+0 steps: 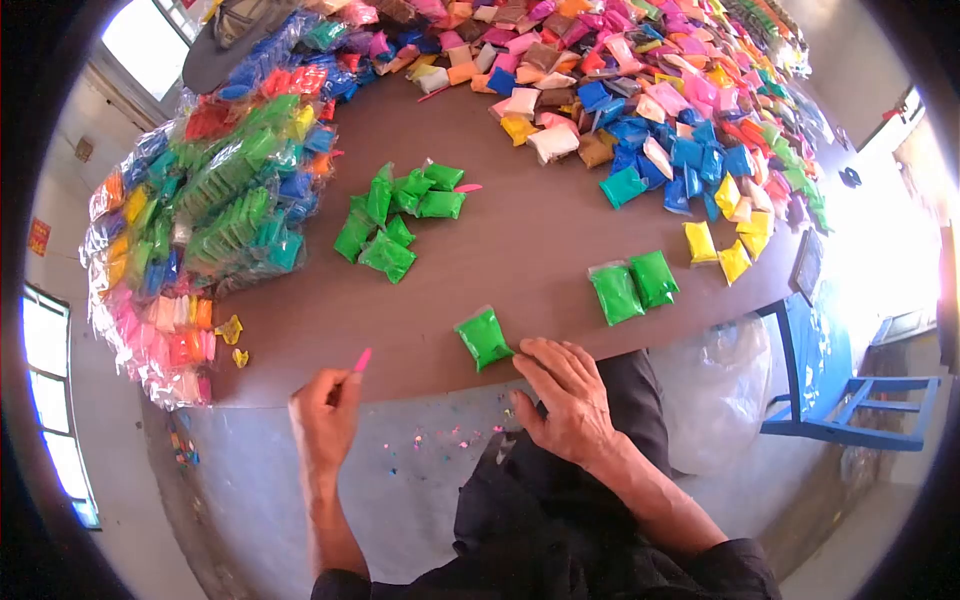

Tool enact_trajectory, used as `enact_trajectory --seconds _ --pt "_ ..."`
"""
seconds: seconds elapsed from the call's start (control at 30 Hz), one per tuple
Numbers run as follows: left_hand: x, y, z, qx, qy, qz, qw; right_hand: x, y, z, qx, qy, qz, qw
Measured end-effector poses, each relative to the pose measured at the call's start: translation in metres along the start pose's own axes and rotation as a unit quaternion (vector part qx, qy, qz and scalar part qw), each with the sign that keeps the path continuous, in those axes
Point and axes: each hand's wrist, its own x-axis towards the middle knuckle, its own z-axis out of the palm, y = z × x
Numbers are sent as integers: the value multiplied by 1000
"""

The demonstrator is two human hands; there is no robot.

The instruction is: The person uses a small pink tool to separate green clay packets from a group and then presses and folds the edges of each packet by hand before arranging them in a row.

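My left hand (328,410) is at the table's front edge, thumb and fingers pinched on a small pink plastic stick (363,360) that points up and away from me. Just in front of my right hand (568,402) lies a single green clay packet (484,338) in clear wrap. The right fingers are stretched out with the thumb apart, fingertips right at the packet's lower right corner. Two more green packets (618,293) lie side by side to the right. Farther back is a loose heap of green packets (385,222), with another pink stick (468,188) at its right side.
A large heap of mixed-colour packets (640,100) covers the back and right of the brown table (530,245). Clear bags of stacked packets (225,190) line the left side. Yellow scraps (230,330) lie near them. A blue chair (830,375) and a clear plastic bag (715,395) are at right.
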Motion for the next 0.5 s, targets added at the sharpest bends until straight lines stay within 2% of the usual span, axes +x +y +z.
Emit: enact_trajectory --seconds 0.1,0.33,0.43,0.5 --pt "-3 22 30 -24 -31 40 998 8 -3 0 -3 1 -9 1000" --pt "-1 31 72 -9 -48 23 999 30 -12 5 27 22 -18 999" --pt "9 16 72 -2 -33 -8 999 25 -6 10 47 29 4 998" --pt "23 -8 67 70 14 14 997 21 0 12 57 31 9 998"
